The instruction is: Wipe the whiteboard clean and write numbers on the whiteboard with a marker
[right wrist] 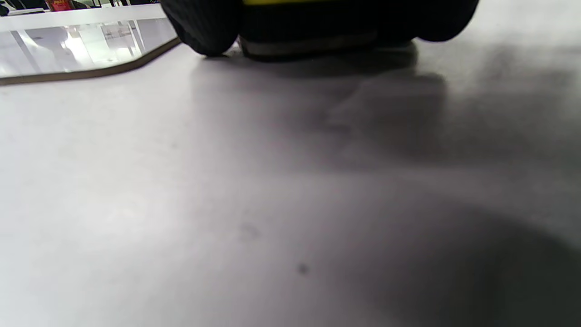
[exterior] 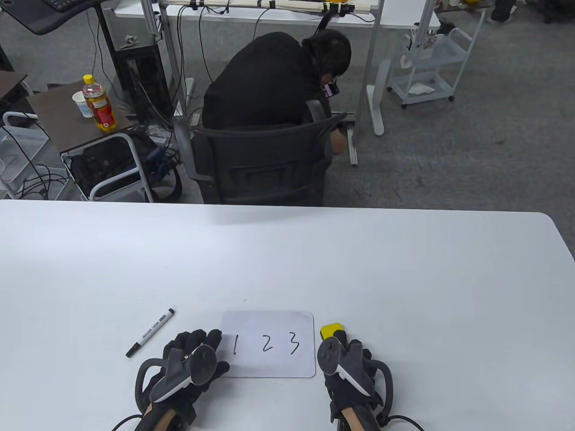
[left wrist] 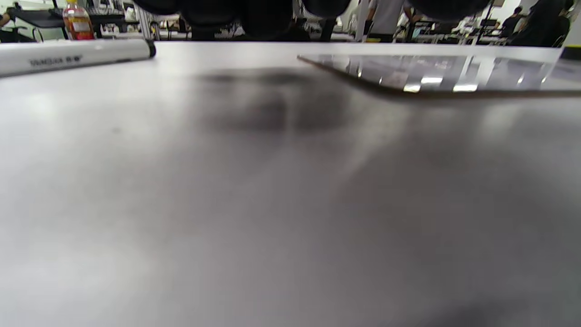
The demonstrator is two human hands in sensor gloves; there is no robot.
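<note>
step in hand: we judge this as the wipe; the whiteboard (exterior: 268, 344) bears 1, 2 and 3 in black, and our right hand (exterior: 348, 366) is on the yellow eraser (exterior: 331, 330).
doing it well: we'd lift the eraser onto the board, lay its felt flat, and sweep across the digits in overlapping strokes with even pressure, while the left hand (exterior: 191, 361) pins the board's near-left corner so the thin board does not slide on the smooth table (exterior: 404, 278).
left fingers: lying fairly straight and a little spread on the table, tips over the board's left edge; they hold nothing.
right fingers: in the right wrist view they curl down around the eraser's dark body; the eraser sits on the table just beside the board's right edge, not yet on it. how firmly they grip it, we cannot tell.
whiteboard: flat near the table's front edge, between our two hands.
marker (exterior: 150, 332): capped, lying aslant left of the board, just beyond the left hand and untouched; we'd leave it there until the board is clean.
</note>
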